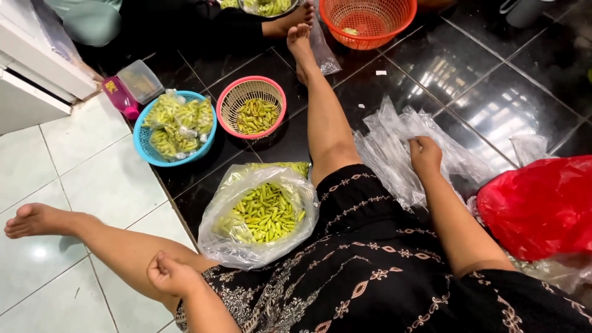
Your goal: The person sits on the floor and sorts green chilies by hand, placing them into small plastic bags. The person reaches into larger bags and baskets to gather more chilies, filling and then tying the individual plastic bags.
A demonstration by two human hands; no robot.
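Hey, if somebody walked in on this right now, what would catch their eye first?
Probably the big clear bag of green chillies open on the floor between the person's legs. Next, the red plastic bag at the far right, beside the pile of clear bags under the right hand. The left hand rests closed on the thigh.

clear bags [394, 148]: floor pile, right | filled packets [179, 120]: blue basket | red bag [542, 203]: far right
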